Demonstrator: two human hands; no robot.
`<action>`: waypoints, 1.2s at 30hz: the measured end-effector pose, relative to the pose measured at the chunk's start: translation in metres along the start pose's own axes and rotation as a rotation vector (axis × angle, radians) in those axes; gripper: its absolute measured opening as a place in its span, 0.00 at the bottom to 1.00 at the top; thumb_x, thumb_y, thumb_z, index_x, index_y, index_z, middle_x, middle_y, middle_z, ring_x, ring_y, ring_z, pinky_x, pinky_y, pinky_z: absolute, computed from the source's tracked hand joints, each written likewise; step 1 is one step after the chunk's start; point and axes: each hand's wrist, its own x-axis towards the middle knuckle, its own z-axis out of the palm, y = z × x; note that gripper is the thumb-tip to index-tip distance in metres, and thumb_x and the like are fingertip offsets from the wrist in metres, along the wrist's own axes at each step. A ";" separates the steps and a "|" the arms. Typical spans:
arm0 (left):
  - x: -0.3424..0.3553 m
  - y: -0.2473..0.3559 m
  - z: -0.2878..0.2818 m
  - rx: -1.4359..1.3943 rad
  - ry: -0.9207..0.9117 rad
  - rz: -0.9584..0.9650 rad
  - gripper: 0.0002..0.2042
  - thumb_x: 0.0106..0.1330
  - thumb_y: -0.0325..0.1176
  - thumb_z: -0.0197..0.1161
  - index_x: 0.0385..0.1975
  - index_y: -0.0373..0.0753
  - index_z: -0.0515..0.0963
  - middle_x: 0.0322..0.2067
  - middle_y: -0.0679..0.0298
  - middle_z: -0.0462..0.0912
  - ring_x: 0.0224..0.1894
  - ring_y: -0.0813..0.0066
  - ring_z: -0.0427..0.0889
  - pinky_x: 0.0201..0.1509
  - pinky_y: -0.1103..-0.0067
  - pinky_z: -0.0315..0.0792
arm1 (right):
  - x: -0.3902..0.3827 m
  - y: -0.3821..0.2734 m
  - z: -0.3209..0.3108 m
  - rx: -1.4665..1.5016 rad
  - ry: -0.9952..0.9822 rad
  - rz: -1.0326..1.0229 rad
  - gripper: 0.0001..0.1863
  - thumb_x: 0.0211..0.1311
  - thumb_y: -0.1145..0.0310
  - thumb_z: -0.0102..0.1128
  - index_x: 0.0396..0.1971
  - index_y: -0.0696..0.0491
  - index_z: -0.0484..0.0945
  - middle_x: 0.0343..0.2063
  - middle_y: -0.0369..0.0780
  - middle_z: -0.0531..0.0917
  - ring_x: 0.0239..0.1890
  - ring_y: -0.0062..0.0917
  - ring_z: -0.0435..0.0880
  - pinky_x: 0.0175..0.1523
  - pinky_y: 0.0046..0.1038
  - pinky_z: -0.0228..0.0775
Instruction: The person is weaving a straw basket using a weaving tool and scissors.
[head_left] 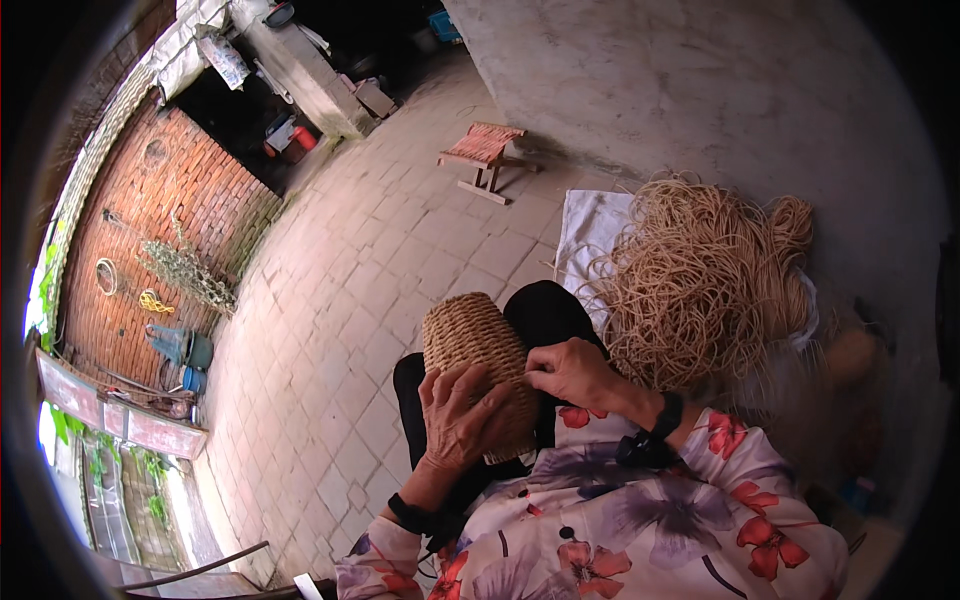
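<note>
A tan woven basket (474,328), made of twisted cord, lies across my knees with its narrower end pointing away from me. My left hand (458,418) is laid over its near left part, fingers curved around the weave and holding it steady. At the basket's right side, the thumb and forefinger of my right hand (575,370) are pinched together against the weave. Whatever sits in that pinch is too small to make out. The basket's near end is partly hidden by my left hand.
To my right, a large heap of loose tan cord (700,280) lies on a white cloth (590,225) by the grey wall (690,80). A low stool (484,145) with a woven reddish seat stands ahead on the paved floor (330,290). Buckets (185,347) stand by the brick wall (150,220).
</note>
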 end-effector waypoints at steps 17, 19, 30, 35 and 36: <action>0.007 0.005 -0.003 0.012 -0.029 0.023 0.17 0.51 0.41 0.70 0.41 0.44 0.80 0.55 0.58 0.74 0.57 0.57 0.72 0.61 0.57 0.60 | 0.006 -0.012 0.009 -0.220 0.098 -0.372 0.06 0.56 0.67 0.63 0.27 0.53 0.76 0.26 0.42 0.81 0.30 0.41 0.84 0.36 0.40 0.76; 0.006 0.006 -0.003 0.025 -0.066 -0.019 0.17 0.52 0.42 0.69 0.40 0.44 0.80 0.55 0.59 0.73 0.57 0.57 0.72 0.61 0.58 0.60 | 0.009 -0.011 0.015 -0.206 0.089 -0.377 0.06 0.55 0.68 0.63 0.27 0.53 0.76 0.25 0.42 0.81 0.30 0.41 0.84 0.36 0.40 0.76; -0.004 0.027 -0.009 -0.234 0.024 -0.317 0.16 0.55 0.25 0.65 0.45 0.42 0.78 0.42 0.58 0.81 0.45 0.56 0.80 0.49 0.65 0.72 | 0.010 -0.015 0.008 -0.141 0.062 -0.387 0.06 0.52 0.73 0.64 0.26 0.56 0.75 0.25 0.44 0.80 0.30 0.41 0.82 0.35 0.37 0.75; 0.001 0.039 -0.014 -0.401 -0.022 -0.360 0.20 0.59 0.23 0.61 0.53 0.40 0.74 0.35 0.54 0.84 0.37 0.53 0.84 0.40 0.64 0.77 | 0.012 -0.014 0.022 -0.131 0.056 -0.404 0.06 0.53 0.71 0.64 0.26 0.54 0.75 0.25 0.44 0.80 0.31 0.42 0.83 0.37 0.40 0.75; -0.001 0.038 -0.009 -0.419 -0.026 -0.359 0.21 0.60 0.24 0.62 0.55 0.40 0.73 0.37 0.52 0.84 0.38 0.52 0.85 0.40 0.64 0.78 | 0.012 -0.011 0.021 -0.128 0.071 -0.388 0.07 0.52 0.71 0.64 0.27 0.55 0.75 0.25 0.44 0.80 0.31 0.42 0.83 0.36 0.39 0.75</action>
